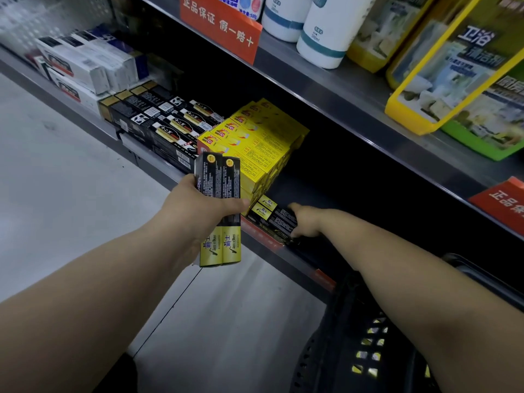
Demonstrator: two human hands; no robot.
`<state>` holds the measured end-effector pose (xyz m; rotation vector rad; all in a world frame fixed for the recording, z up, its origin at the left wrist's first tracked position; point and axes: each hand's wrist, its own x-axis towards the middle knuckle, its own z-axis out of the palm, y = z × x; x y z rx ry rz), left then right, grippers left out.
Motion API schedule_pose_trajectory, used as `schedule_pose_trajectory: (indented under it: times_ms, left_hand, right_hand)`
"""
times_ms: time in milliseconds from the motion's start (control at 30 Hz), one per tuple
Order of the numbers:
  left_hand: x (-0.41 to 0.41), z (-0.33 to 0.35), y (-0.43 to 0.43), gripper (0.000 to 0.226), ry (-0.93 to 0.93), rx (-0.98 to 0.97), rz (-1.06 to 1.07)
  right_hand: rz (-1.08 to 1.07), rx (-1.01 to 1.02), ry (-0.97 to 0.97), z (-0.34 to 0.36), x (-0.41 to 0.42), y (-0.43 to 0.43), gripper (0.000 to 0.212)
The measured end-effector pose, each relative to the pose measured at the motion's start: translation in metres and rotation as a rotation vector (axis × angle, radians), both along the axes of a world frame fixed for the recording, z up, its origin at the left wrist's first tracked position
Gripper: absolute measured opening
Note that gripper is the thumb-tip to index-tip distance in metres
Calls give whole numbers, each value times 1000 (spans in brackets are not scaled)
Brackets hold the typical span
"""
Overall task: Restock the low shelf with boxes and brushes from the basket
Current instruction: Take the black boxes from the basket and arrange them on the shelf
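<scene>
Two slim glossy cartons (218, 177), left hand (195, 211) curled round (right hand (307, 222) grips shelved box (279, 218)).

The left hand (198, 211) at centre holds two long boxes (219, 194) upright, side by side, before the low shelf (300, 262). Just at 3 o'clock from them, the right hand (307, 221) grips the flat boxes (272, 215) lying at the shelf's front edge. Behind those, at 12 o'clock, stands a carton stack (255, 146), with a lower carton row (164, 123) beside it at 10 o'clock. The upper shelf (340, 89) carries bottles (326, 32) at 1 o'clock. The basket (354, 336) sits at 5 o'clock, under the right forearm.
</scene>
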<state>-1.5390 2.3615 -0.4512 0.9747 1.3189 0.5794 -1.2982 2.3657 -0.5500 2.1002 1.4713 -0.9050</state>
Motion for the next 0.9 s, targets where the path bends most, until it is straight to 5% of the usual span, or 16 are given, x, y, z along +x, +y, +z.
schedule_pose_trajectory:
  times_ms: [100, 267, 400, 567, 700, 767, 900]
  left_hand:
    - [0, -1, 0, 57, 2, -16, 5]
    - [1, 2, -3, 34, -53, -87, -49]
    - [3, 8, -6, 51, -86, -141, -177]
    - [8, 9, -5, 40, -90, -98, -78]
    - [8, 8, -1, 32, -40, -138, 65]
    - [9, 10, -2, 27, -41, -174, 76]
    - [8, 12, -4, 23, -31, -160, 41]
  right_hand:
    - [22, 152, 65, 34, -9, 8, 78]
    - [-217, 214, 1141, 103, -50, -3, 78]
    - [-307, 236, 1271, 109, -60, -8, 45]
    - [-427, 279, 1071, 111, -8, -8, 22]
    - [-844, 446, 415, 86, 50, -12, 31]
    - [-857, 386, 208, 64, 64, -12, 36]
    - [-706, 374, 156, 26, 53, 0, 33]
